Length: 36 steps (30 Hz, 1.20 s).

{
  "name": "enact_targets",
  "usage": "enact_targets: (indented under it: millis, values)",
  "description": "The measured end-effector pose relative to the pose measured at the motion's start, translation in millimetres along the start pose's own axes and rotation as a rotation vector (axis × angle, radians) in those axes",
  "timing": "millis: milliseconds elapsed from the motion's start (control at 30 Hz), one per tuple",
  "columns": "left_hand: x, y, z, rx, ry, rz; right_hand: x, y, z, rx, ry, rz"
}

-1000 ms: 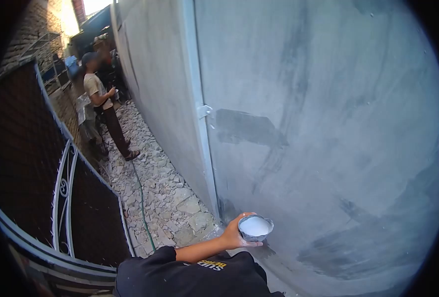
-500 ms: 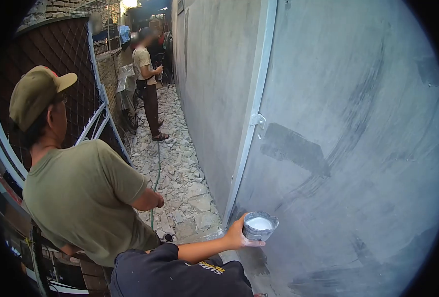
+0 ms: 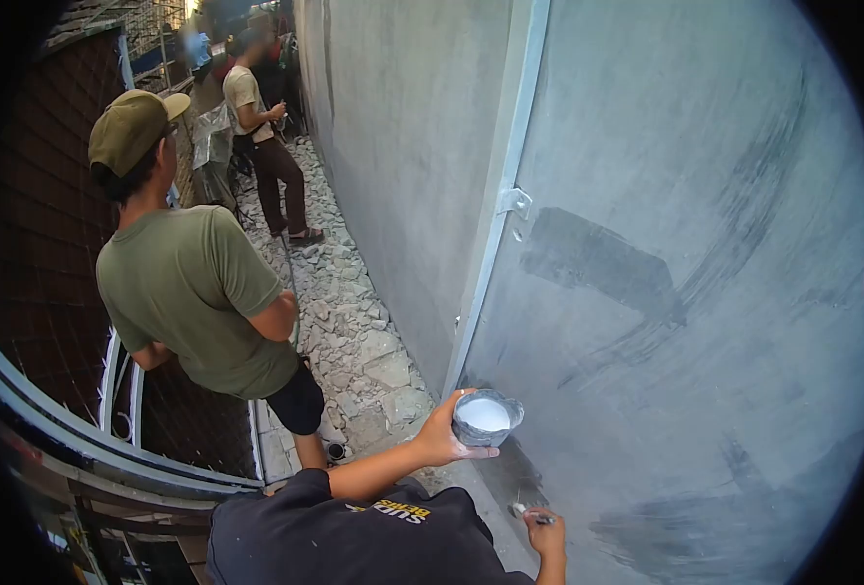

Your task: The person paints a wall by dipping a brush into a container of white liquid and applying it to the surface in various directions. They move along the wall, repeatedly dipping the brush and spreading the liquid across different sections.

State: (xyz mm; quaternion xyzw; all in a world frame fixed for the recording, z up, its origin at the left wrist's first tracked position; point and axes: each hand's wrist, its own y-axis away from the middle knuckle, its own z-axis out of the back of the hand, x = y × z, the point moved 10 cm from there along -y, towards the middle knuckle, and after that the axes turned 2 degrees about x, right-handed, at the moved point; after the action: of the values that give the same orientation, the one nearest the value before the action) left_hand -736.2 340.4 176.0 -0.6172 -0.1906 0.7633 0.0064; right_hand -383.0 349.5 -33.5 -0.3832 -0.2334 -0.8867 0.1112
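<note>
My left hand grips a grey, smeared cup from its left side, with thumb and fingers around the wall. White paint stands inside the cup, which is held upright beside the grey wall. Below and to the right, my right hand is closed around the handle of a small paintbrush. The brush's pale bristles point left, close to a dark patch low on the wall. Whitish smears show on my left hand.
A person in a green shirt stands close on the left, beside a dark metal gate. Another person stands farther along the passage on broken rubble. A light metal strip with a latch runs up the wall.
My right hand with the paintbrush has come into view at lower right. The cup sits slightly lower and left in view. The person in green has moved forward along the passage.
</note>
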Motion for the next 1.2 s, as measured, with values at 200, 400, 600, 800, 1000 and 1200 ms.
enact_targets:
  millis: [200, 400, 600, 800, 1000, 1200]
  values:
    - [-1.0, -16.8, 50.0, 0.071, -0.094, -0.104, 216.5, 53.4, 126.9, -0.534, -0.042, 0.351]
    - [-34.6, -23.6, 92.9, 0.092, -0.127, -0.295, 367.0, 121.4, 171.6, -0.770, -0.306, 0.701]
    - [-34.2, -19.0, 108.3, 0.182, -0.095, -0.388, 454.1, 118.4, 117.4, -0.488, -0.233, 0.879]
    - [-31.7, -4.0, 103.1, 0.335, -0.091, -0.432, 476.1, 101.4, 77.1, -0.276, -0.039, 0.730]
    - [-20.0, 27.0, 107.5, 0.392, -0.019, -0.401, 459.7, 66.7, 48.7, -0.164, -0.153, 0.622]
    - [-9.8, 38.3, 108.8, 0.463, -0.060, -0.352, 466.5, 44.7, 22.3, -0.073, -0.074, 0.531]
